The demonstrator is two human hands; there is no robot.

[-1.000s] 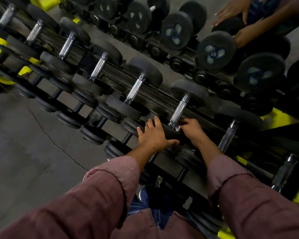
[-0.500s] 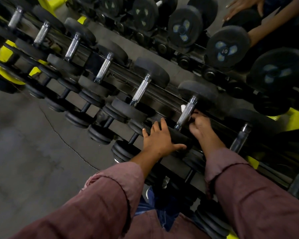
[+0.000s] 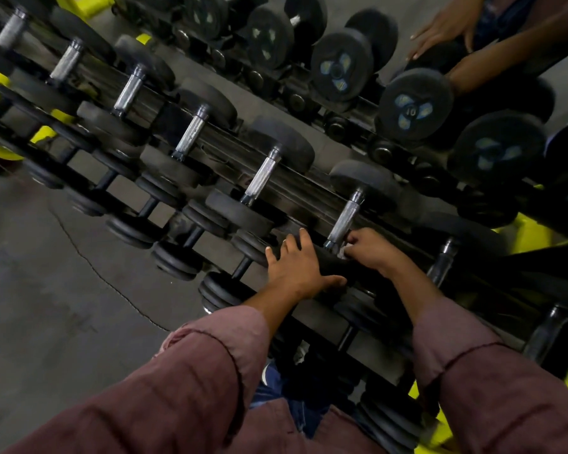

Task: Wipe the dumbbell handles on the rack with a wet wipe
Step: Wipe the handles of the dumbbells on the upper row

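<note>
One shiny metal handle (image 3: 345,219) is what I am working on now. It sits on the top row of the black rack (image 3: 312,204), between two round black ends. My right hand (image 3: 369,249) is curled at the low end of that handle and pinches a small white wet wipe (image 3: 344,252) against it. My left hand (image 3: 297,268) lies flat with fingers spread on the near black end of the same dumbbell, gripping nothing.

I think the wipe is soft, thin and light, so it can bunch up or slip out. Wrapping it round the bar and squeezing looks like the best hold. The handle looks hard and bumpy, so it should tug at the wipe a bit. The dumbbell looks heavy and should stay put.

The rack holds many more dumbbells. More shiny handles (image 3: 259,180) run off in a line to the left, and two more stand to the right. Lower rows hold smaller black weights (image 3: 174,262). Another person's hand (image 3: 446,31) rests on a weight at the far side.
</note>
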